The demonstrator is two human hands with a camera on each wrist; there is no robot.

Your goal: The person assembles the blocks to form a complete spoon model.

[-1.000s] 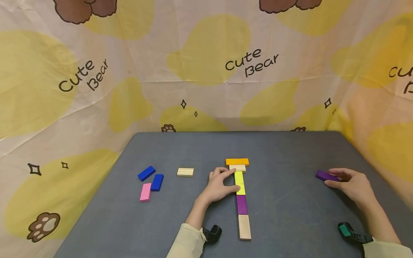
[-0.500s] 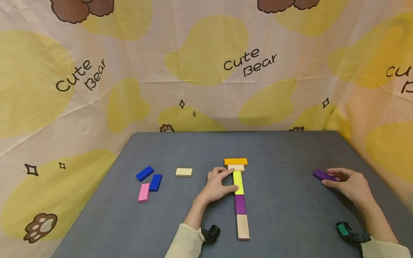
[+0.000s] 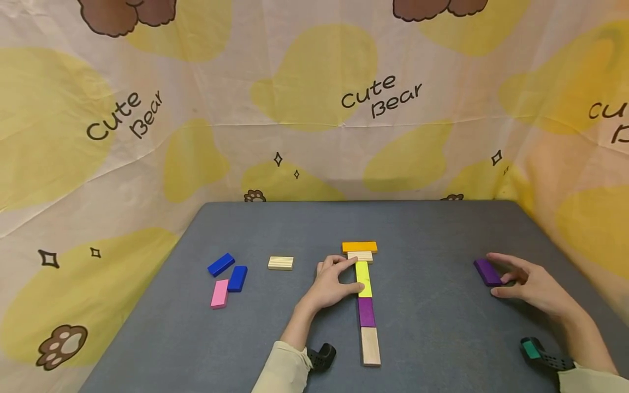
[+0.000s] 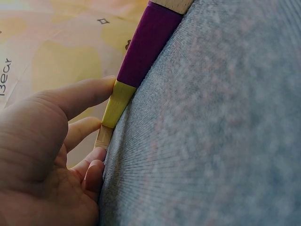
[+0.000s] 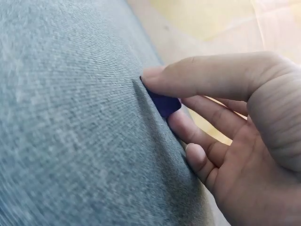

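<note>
My left hand (image 3: 330,285) rests at a yellow block (image 3: 363,281), thumb and index finger touching it near its two ends. In the left wrist view, the thumb meets the seam between the yellow block and a purple block (image 4: 149,42). At the right, my right hand (image 3: 538,286) is around a second purple block (image 3: 486,272) lying flat on the table. Its thumb and index finger stand spread beside that block, while other fingertips are close to its right edge. The right wrist view shows this block (image 5: 164,104) partly behind the thumb; whether the fingertips touch it is unclear.
The yellow block's row runs from a plain wood block (image 3: 371,346) up to a ridged beige block (image 3: 360,256) and a crosswise orange block (image 3: 360,247). Leftward lie another ridged beige block (image 3: 280,263), two blue blocks (image 3: 238,279) and a pink block (image 3: 219,294) on the grey table (image 3: 432,327).
My right hand has loosened its pinch on the purple block, its thumb and index finger spreading apart. That block has turned and now lies flat. The left hand has stayed in place.
</note>
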